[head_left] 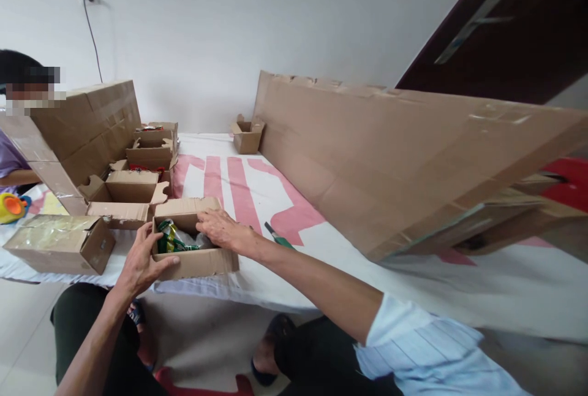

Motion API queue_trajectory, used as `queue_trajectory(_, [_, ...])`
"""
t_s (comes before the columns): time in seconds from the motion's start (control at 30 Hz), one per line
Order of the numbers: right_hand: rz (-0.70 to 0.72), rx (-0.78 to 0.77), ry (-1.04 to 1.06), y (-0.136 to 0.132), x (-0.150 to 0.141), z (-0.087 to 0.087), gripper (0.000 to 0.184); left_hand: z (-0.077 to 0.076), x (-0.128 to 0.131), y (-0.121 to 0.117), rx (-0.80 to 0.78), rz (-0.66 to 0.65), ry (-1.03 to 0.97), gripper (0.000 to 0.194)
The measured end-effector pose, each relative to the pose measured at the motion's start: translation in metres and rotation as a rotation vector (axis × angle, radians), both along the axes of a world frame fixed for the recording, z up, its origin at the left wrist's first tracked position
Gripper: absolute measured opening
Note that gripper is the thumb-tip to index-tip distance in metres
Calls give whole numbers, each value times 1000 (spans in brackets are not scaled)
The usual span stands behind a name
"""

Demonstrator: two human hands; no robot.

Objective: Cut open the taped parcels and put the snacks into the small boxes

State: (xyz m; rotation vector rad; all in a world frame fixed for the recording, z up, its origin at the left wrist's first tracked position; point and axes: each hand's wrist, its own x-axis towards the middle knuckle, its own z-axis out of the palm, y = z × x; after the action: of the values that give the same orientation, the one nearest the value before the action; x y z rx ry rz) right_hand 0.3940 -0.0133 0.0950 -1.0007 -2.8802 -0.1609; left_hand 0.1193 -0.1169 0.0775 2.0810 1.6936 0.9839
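Observation:
A small open cardboard box [202, 264] stands near the front edge of the table. Inside it lie green-and-yellow packets [171, 238] and something in clear plastic [186, 238]. My left hand [142, 258] grips the box's left end, thumb along the front wall and fingers at the left rim. Over the right part of the opening, my right hand [223, 230] reaches in with its fingers stretched down onto the plastic; its fingertips are partly hidden. A dark-tipped green tool [278, 236], its kind unclear, lies on the cloth right of the box.
Several open cardboard boxes [131, 192] line up behind, beside a tall carton [101, 120]. A taped box [57, 243] sits left. A large cardboard panel [390, 157] leans across the right. A small open box [247, 137] stands far back. Another person [16, 157] is at left.

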Motion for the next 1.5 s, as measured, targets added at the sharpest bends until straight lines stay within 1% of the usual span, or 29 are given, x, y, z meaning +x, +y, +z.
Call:
queue_trajectory(0.1, [16, 32, 6, -7, -1, 13, 27, 7, 1, -1, -8, -12, -19, 53])
queue_trajectory(0.2, [19, 109, 112, -12, -3, 27, 28, 13, 4, -1, -11, 7, -56, 66])
queue_trajectory(0.27, [8, 136, 231, -12, -4, 37, 28, 14, 6, -1, -15, 18, -88, 78])
queue_trajectory(0.33, [28, 140, 379, -7, -3, 49, 25, 13, 7, 1, -23, 15, -113, 90])
queue_trajectory(0.4, [89, 122, 541, -1, -1, 66, 23, 13, 6, 3, -40, 15, -119, 100])
queue_trajectory(0.47, [162, 77, 699, 5, 4, 85, 24, 18, 3, 8, -31, 28, -107, 107])
queue_trajectory(0.53, [240, 24, 815, 9, 9, 105, 24, 31, -3, 16, 46, 27, -91, 109])
queue_trajectory(0.57, [276, 0, 849, 11, 11, 114, 23, 42, -6, 21, 102, 11, -86, 107])
queue_trajectory(0.63, [336, -32, 876, 15, 13, 131, 21, 68, -10, 36, 181, -58, -81, 102])
queue_trajectory(0.67, [358, -40, 880, 17, 13, 137, 21, 83, -11, 44, 186, -105, -80, 99])
queue_trajectory(0.73, [389, -39, 914, 22, 11, 148, 20, 109, -11, 60, 139, -182, -103, 99])
queue_trajectory(0.8, [397, -27, 989, 26, 12, 156, 18, 126, -8, 72, 79, -192, -213, 106])
queue_trajectory(0.83, [383, -27, 1038, 27, 13, 158, 16, 130, -6, 76, 55, -173, -309, 113])
queue_trajectory(0.9, [313, -43, 1145, 29, 18, 162, 11, 128, -1, 75, -8, -134, -540, 125])
queue_trajectory(0.93, [266, -55, 1202, 29, 20, 162, 9, 124, 3, 72, -57, -133, -648, 126])
queue_trajectory(0.97, [219, -65, 1264, 29, 22, 162, 8, 118, 8, 68, -122, -150, -740, 123])
queue_trajectory(1.03, [146, -74, 1387, 27, 24, 159, 12, 105, 21, 59, -274, -213, -883, 105])
queue_trajectory(1.1, [95, -82, 1487, 23, 24, 154, 18, 94, 37, 53, -379, -266, -997, 83])
queue_trajectory(1.13, [73, -94, 1524, 21, 23, 151, 20, 90, 45, 53, -397, -273, -1050, 74])
queue_trajectory(1.2, [37, -148, 1570, 15, 26, 145, 24, 87, 57, 57, -366, -237, -1143, 62])
queue_trajectory(1.27, [17, -276, 1575, 10, 35, 140, 29, 88, 62, 63, -306, -173, -1204, 56])
queue_trajectory(1.33, [-10, -498, 1520, 5, 50, 132, 36, 90, 61, 68, -267, -128, -1223, 54])
queue_trajectory(1.4, [-68, -749, 1414, 1, 65, 121, 44, 93, 57, 69, -253, -132, -1203, 55])
queue_trajectory(1.47, [-120, -959, 1293, -2, 74, 106, 59, 95, 56, 68, -262, -170, -1164, 57])
queue_trajectory(1.5, [-123, -1044, 1232, -5, 76, 96, 68, 96, 58, 68, -272, -189, -1140, 58])
